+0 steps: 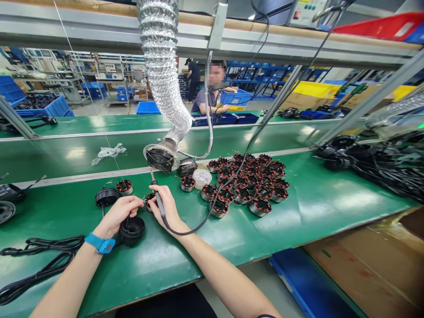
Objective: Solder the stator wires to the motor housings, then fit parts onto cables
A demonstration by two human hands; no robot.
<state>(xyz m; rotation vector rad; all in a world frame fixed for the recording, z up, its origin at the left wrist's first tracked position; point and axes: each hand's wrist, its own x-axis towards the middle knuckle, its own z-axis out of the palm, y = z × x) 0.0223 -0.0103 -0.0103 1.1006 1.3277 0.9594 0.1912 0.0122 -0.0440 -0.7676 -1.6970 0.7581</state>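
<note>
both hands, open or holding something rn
Left hand: fingertips pinched together by the wound ring; what they grip can't be told.
Right hand: closed around the soldering iron, fingertips at the same ring.

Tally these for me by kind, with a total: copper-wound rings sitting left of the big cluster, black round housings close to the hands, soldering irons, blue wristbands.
Copper-wound rings: 3, one partly hidden by the right hand
Black round housings: 2
Soldering iron: 1
Blue wristband: 1
Total: 7
</note>
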